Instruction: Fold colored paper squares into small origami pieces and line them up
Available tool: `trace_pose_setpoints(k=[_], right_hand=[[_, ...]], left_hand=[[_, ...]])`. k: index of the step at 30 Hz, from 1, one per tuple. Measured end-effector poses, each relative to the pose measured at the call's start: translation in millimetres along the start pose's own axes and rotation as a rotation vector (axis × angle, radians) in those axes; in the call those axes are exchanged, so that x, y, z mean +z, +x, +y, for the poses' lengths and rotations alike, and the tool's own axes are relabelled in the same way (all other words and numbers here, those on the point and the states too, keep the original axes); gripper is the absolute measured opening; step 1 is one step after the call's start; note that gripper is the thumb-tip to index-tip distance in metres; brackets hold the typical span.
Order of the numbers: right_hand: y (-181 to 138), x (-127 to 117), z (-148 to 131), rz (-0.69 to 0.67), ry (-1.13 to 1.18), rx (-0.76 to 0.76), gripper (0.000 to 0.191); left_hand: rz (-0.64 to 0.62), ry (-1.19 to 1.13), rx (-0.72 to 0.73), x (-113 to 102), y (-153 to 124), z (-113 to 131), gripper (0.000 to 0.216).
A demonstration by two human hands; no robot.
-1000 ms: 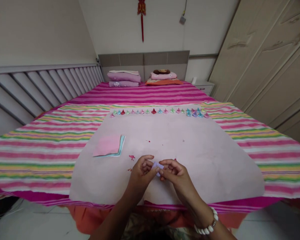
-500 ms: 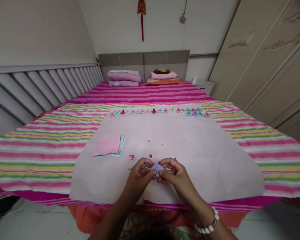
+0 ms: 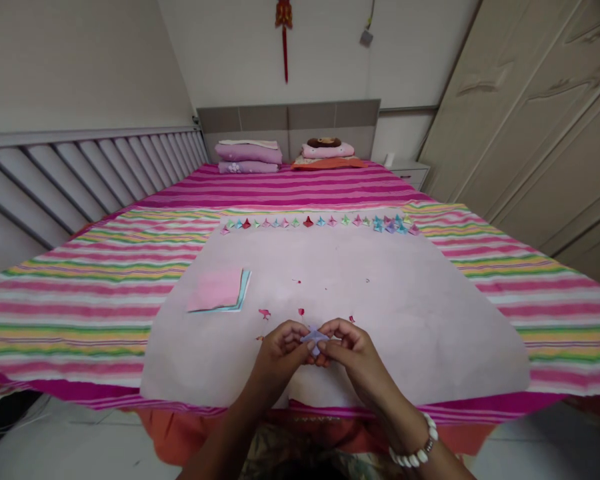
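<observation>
A small folded piece of lavender paper is held between both hands, just above the pale sheet. My left hand pinches its left side, thumb in front and fingers behind. On the other side my right hand grips the right corner the same way, a white beaded bracelet on that wrist. The fingertips hide the paper's edges and part of its back. Small red scraps lie on the sheet just beyond the hands.
Left of the hands lies a stack of square paper, pink on top. Several small folded paper pieces line the sheet's far edge. The sheet rests on a striped bedspread. A metal rail runs along the left, folded bedding at the headboard.
The lavender paper has gone from a flat diamond to a more opened shape with points lifting at its top. Both hands stay nearly in place.
</observation>
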State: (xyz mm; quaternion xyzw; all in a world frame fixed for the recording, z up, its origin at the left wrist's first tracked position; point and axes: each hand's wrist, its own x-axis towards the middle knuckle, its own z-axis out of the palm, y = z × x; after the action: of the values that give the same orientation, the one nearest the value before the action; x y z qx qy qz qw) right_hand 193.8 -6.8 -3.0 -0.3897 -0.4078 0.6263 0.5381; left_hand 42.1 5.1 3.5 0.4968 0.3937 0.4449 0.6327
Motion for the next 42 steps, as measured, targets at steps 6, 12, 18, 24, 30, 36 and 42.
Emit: trace_pose_setpoints(k=[6,12,18,24,30,36,42], right_hand=[[-1,2,-2,0.050,0.031,-0.020,0.010],[-2,4,-3,0.071,0.043,-0.025,0.004],[-3,2,-4,0.038,-0.029,-0.077,0.003],[-5,3,-8,0.025,-0.068,-0.120,0.004],[-9,3,-12,-0.033,-0.099,-0.140,0.008],[-4,5,-6,0.100,-0.046,-0.093,0.030],[0,4,-4,0.143,-0.058,-0.137,0.035]], left_hand=[[0.066,0.015,0.030,4,0,4,0.018],[0.040,0.042,0.046,1,-1,7,0.012],[-0.008,0.023,0.046,-2,-5,9,0.008],[0.006,0.011,0.006,0,-4,11,0.016],[0.005,-0.007,0.016,3,-3,9,0.020],[0.038,0.095,0.049,5,-5,11,0.021],[0.072,-0.006,-0.008,3,0,8,0.046]])
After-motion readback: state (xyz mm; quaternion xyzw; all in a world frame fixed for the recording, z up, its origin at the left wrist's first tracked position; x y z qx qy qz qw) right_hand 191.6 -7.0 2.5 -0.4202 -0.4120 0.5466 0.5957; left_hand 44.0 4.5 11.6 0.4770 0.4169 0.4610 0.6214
